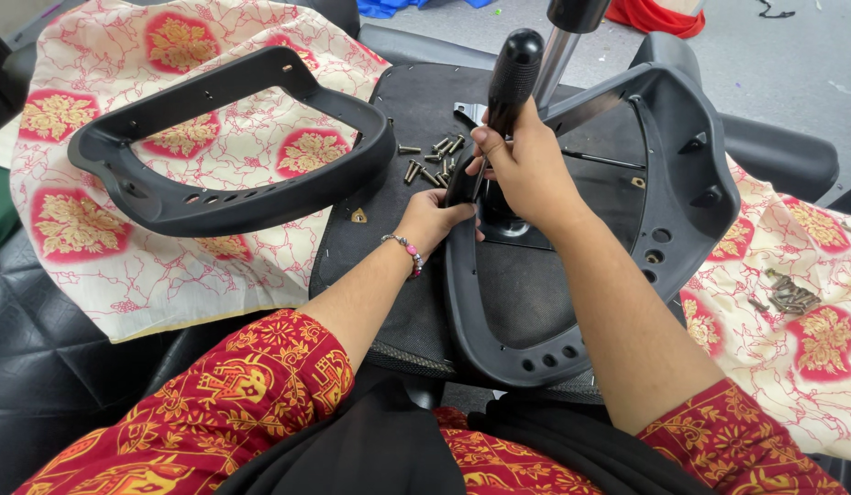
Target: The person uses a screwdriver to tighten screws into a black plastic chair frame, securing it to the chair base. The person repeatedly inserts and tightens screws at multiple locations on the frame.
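Note:
My right hand point(528, 165) grips a black-handled screwdriver point(508, 78), held nearly upright over the underside of a black chair seat point(416, 110). My left hand point(430, 220) rests on the inner edge of a black plastic armrest frame point(691, 192) that lies on the seat, close to the tool's tip. The tip itself is hidden behind my hands. Several bronze-coloured screws point(435, 160) lie loose on the seat just left of my hands. A beaded bracelet sits on my left wrist.
A second black armrest frame point(233, 197) lies on a cream and red floral cloth point(95, 257) at the left. More screws point(790, 295) sit on the cloth at the right. A chrome chair column point(556, 55) rises behind my hands.

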